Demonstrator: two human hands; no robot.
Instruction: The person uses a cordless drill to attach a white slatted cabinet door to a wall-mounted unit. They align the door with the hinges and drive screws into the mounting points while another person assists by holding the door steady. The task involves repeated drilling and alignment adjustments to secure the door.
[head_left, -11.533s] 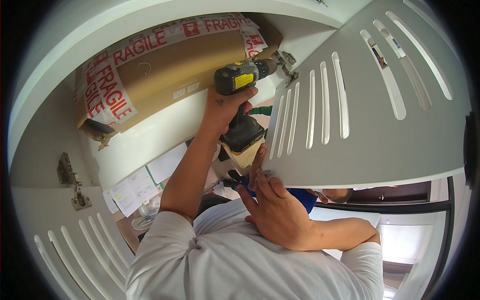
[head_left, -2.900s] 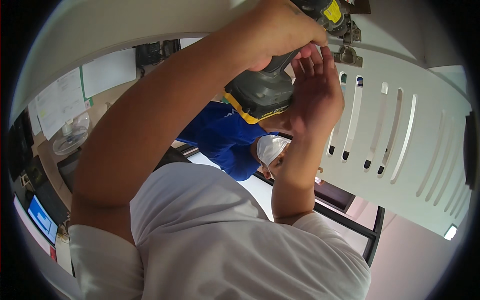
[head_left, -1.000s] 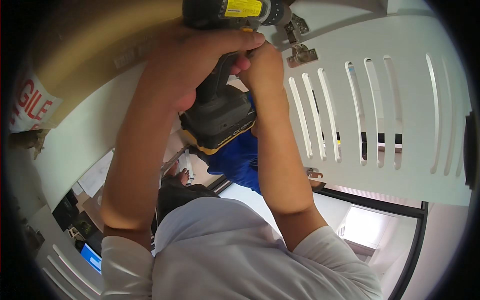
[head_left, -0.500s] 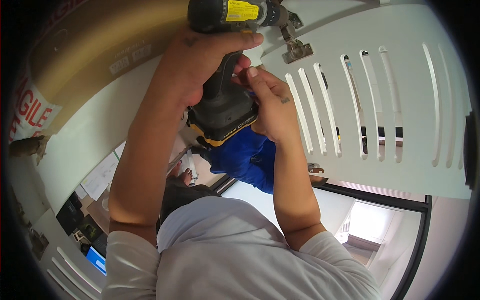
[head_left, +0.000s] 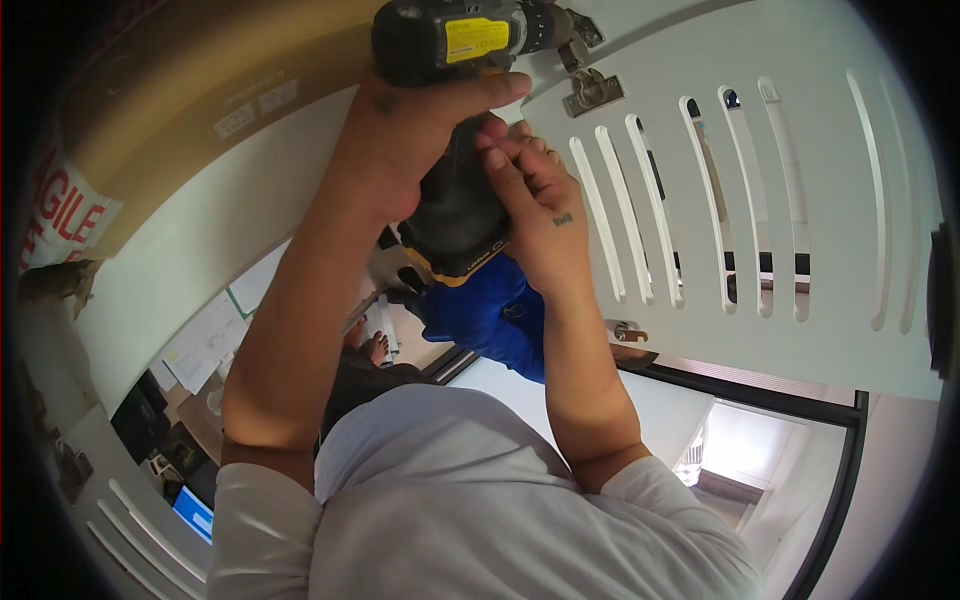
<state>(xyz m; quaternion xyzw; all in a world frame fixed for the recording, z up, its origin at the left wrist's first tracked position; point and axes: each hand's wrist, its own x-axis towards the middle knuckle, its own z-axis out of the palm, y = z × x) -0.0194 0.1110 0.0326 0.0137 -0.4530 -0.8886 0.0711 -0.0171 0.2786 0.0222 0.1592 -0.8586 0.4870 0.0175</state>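
Observation:
A black and yellow cordless drill [head_left: 455, 215] is held up in front of me, its chuck toward a metal cabinet hinge [head_left: 592, 92] on a white slotted door [head_left: 840, 260]. My left hand [head_left: 425, 120] wraps round the drill's handle from the left, its thumb across the top of the grip. Just right of the handle is my right hand [head_left: 545, 205], thumb and fingers closed together against the left fingertips. What it pinches, if anything, is hidden. The drill bit's tip is not clearly visible.
A large cardboard box [head_left: 200, 75] with red-printed white tape lies at upper left, on a white shelf [head_left: 200, 250]. Blue cloth [head_left: 490, 325] shows below the drill. Another slotted door [head_left: 125, 535] stands at lower left. A dark-framed window [head_left: 840, 470] is at lower right.
The drill has tilted slightly, its base moving up and to the right. My right hand has shifted a little, with its thumb lower along the handle. My left hand keeps its grip.

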